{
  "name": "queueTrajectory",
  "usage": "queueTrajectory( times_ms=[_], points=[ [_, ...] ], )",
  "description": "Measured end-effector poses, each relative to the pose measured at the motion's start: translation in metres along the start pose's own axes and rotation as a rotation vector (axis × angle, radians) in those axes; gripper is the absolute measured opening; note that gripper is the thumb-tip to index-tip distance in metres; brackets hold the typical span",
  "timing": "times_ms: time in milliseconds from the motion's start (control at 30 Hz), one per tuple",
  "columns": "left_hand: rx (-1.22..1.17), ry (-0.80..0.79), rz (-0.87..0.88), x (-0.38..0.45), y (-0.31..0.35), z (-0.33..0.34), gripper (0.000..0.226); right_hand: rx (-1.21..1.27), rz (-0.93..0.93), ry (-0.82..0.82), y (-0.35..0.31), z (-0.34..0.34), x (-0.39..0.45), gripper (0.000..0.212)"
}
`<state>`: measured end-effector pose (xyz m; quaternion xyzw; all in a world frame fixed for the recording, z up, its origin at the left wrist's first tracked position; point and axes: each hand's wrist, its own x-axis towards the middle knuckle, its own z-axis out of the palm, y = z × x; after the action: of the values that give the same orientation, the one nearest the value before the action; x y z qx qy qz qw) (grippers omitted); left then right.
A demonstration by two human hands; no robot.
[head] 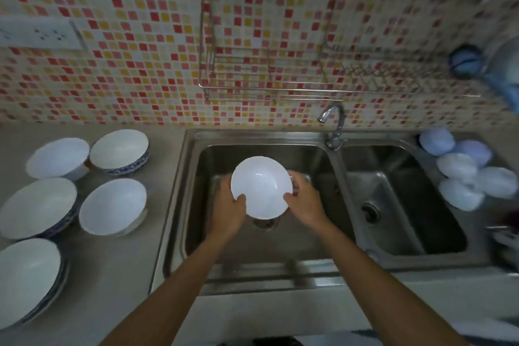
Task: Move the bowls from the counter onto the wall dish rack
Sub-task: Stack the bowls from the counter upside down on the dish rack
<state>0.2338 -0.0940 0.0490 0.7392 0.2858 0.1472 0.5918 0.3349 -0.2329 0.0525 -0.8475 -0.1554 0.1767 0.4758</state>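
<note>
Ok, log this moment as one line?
stage: carrying | held: white bowl in both hands, left grip, right grip | position: over sink | wall dish rack: empty | counter bowls: waiting

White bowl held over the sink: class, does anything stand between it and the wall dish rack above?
Nothing visible does. The white bowl is held by the left hand and right hand over the sink. The wall dish rack looks empty. The tap stands off to the right.

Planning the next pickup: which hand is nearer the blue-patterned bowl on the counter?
Left. The left hand grips the white bowl on the side toward the blue-patterned bowl; the right hand is farther.
</note>
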Motion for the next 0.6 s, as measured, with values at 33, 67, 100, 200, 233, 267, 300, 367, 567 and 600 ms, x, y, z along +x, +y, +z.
queueTrajectory(
  times_ms=[33, 67, 100, 200, 233, 267, 300, 367, 567, 600],
  points=[
    [0.009, -0.006, 0.024, 0.004, 0.009, 0.009, 0.051, 0.006, -0.005, 0.022, 0.001, -0.014, 0.000, 0.053],
    [0.008, -0.011, 0.038, 0.007, 0.020, 0.018, 0.050, 0.020, -0.018, 0.046, 0.003, -0.026, 0.002, 0.053],
    [-0.003, -0.021, 0.031, 0.009, 0.033, 0.025, 0.050, 0.034, -0.028, 0.065, 0.003, -0.037, 0.003, 0.052],
    [-0.103, -0.080, 0.008, 0.019, 0.067, 0.042, 0.049, 0.059, -0.069, 0.119, -0.009, -0.068, 0.013, 0.051],
    [-0.143, -0.095, 0.014, 0.023, 0.080, 0.045, 0.047, 0.074, -0.088, 0.132, -0.017, -0.079, 0.017, 0.051],
    [-0.175, -0.099, 0.030, 0.028, 0.092, 0.048, 0.046, 0.099, -0.109, 0.143, -0.026, -0.090, 0.021, 0.051],
    [-0.203, -0.098, 0.048, 0.034, 0.105, 0.050, 0.045, 0.124, -0.136, 0.155, -0.036, -0.100, 0.025, 0.051],
    [-0.264, -0.093, 0.098, 0.045, 0.132, 0.050, 0.048, 0.167, -0.202, 0.170, -0.059, -0.119, 0.034, 0.050],
    [-0.390, 0.018, 0.272, 0.079, 0.204, 0.036, 0.045, 0.205, -0.354, 0.279, -0.120, -0.147, 0.065, 0.029],
    [-0.376, 0.044, 0.302, 0.085, 0.213, 0.034, 0.042, 0.140, -0.380, 0.311, -0.121, -0.148, 0.074, 0.034]
  ],
)
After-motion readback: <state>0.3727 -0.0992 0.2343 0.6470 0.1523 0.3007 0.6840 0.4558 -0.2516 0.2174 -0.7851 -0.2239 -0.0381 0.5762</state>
